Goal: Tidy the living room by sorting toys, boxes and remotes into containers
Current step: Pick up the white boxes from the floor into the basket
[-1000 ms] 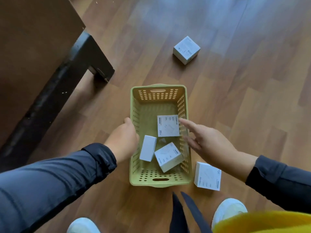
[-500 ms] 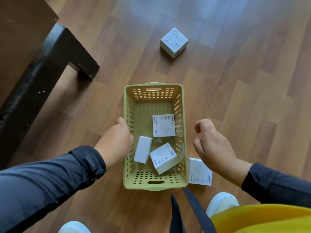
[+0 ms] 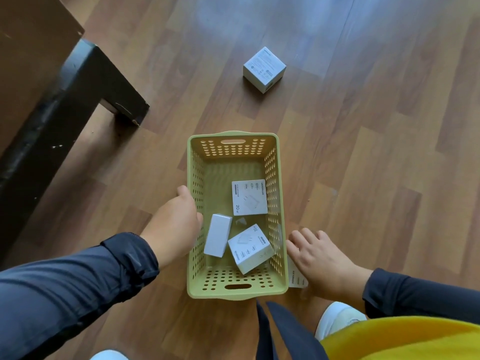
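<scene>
Basket: a pale green perforated basket (image 3: 235,288) sits on the wooden floor (image 3: 363,178), long side running away from the person, a slot handle at each short end.
Boxes inside: three white boxes lie in the near half. One box marked 20W (image 3: 249,197) lies flat against the right wall; a plain narrow box (image 3: 217,238) leans by the left wall; a tilted box (image 3: 251,248) rests in the near right corner.
Left hand: the left hand (image 3: 176,224) is at the basket's left wall, thumb over the rim; its fingers are hidden behind the hand, so I cannot tell exactly how they lie.
Right hand: the right hand (image 3: 320,258) is low beside the basket's right wall, fingers spread and fairly straight, laid over a white box on the floor (image 3: 297,278), of which only one edge shows.
Far box: another white box (image 3: 264,69) stands alone on the floor, well beyond the basket.
Furniture: a dark surface with a black leg (image 3: 85,81) fills the upper left.
Person: dark blue sleeves, white shoes, a yellow garment at lower right.
</scene>
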A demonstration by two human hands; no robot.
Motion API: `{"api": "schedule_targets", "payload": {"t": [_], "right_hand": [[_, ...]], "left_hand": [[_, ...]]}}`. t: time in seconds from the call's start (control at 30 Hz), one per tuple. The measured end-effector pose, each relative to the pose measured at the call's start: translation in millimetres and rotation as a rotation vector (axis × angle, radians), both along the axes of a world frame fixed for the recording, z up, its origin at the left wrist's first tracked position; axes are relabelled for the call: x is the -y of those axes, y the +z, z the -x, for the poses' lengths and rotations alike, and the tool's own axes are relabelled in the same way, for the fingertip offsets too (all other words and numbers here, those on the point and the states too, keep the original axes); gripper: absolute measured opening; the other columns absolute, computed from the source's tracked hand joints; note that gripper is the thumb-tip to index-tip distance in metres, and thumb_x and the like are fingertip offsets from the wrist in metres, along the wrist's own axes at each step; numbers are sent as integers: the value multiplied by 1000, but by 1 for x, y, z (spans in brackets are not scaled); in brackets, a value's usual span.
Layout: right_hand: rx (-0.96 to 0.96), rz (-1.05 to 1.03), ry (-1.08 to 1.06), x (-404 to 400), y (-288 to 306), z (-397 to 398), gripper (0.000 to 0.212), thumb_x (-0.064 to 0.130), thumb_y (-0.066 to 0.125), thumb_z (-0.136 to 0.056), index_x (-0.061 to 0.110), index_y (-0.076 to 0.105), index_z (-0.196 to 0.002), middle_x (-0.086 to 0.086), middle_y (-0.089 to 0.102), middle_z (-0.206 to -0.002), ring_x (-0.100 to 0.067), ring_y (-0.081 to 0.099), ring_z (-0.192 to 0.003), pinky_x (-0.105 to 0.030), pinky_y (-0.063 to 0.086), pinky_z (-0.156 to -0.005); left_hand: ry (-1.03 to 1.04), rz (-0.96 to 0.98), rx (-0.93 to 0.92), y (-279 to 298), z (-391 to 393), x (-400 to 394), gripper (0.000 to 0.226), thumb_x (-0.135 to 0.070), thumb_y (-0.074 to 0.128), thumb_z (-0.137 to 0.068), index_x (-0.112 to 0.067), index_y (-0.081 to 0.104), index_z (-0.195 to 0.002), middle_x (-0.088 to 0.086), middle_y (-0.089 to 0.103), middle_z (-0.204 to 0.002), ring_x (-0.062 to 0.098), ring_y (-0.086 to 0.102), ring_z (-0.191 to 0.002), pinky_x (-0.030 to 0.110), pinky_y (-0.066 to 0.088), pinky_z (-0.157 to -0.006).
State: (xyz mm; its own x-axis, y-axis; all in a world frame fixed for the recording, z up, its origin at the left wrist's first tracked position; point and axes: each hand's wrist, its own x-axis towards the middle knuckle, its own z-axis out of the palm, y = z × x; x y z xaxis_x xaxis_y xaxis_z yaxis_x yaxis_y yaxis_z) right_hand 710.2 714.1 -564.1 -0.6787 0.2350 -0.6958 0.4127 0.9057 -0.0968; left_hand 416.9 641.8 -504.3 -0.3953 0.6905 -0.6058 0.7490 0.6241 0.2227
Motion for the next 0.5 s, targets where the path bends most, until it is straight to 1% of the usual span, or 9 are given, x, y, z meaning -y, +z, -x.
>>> {"api": "schedule_targets", "payload": {"t": [0.07,0.13,0.2,0.27,0.3,0.37,0.4,0.43,0.5], "right_hand": [[-3,-21,6,2,-2,-2,79,45,77,-60,13,41,-123,-9,46,-108,-28,41,-89,-39,35,-65],[-24,-29,-33,2,-4,-3,77,42,74,-64,13,40,-127,-9,45,-109,-28,42,-91,-38,37,-63],[-76,-60,-152,-5,-2,2,81,51,67,-61,14,42,-128,-6,45,-109,-27,45,-92,-38,43,-65],[-143,-109,-356,-20,5,12,89,58,59,-58,11,42,-132,-6,44,-112,-29,46,-96,-40,46,-70],[-188,-148,-456,-29,10,19,91,59,57,-59,10,40,-133,-8,43,-114,-30,46,-99,-41,46,-75],[-295,-240,-613,-47,24,34,93,60,58,-62,11,34,-137,-9,40,-120,-30,41,-105,-43,43,-82],[-350,-278,-667,-54,32,42,93,59,59,-63,11,32,-138,-8,38,-123,-29,39,-107,-44,41,-85],[-405,-315,-700,-61,40,50,94,59,61,-64,12,31,-140,-9,36,-124,-29,37,-109,-44,40,-88],[-494,-393,-694,-71,56,63,92,58,60,-65,12,33,-141,-9,35,-126,-30,35,-110,-45,36,-89]], "left_hand": [[-25,20,-8,0,0,1,23,-21,42,-101,-16,39,-124,-4,41,-68,6,38,-52,13,26,-39],[-40,20,1,1,0,1,20,-26,26,-103,-20,37,-119,-5,42,-68,6,38,-52,11,25,-38],[-78,0,16,6,-1,1,62,-52,-12,-76,-26,31,-112,-6,42,-67,5,38,-52,9,23,-35],[-301,-7,-35,5,3,1,88,-60,-16,-40,-29,27,-110,-7,42,-67,4,38,-51,8,22,-34],[-382,-3,-68,3,3,3,90,-62,-16,-40,-29,28,-111,-8,43,-68,3,39,-53,6,24,-35],[-533,47,-15,8,1,2,68,-62,-11,-78,-26,37,-110,-13,54,-83,-4,53,-70,5,40,-57],[-532,71,-15,14,-3,0,45,-42,5,-103,-20,44,-110,-15,60,-99,-4,60,-89,15,45,-77],[-688,225,-134,18,-5,0,29,-20,20,-109,-10,47,-108,-14,60,-112,2,61,-105,25,43,-91],[-816,284,-233,16,-4,-5,23,-2,31,-105,7,40,-87,-4,61,-118,11,60,-110,36,40,-98]]}}
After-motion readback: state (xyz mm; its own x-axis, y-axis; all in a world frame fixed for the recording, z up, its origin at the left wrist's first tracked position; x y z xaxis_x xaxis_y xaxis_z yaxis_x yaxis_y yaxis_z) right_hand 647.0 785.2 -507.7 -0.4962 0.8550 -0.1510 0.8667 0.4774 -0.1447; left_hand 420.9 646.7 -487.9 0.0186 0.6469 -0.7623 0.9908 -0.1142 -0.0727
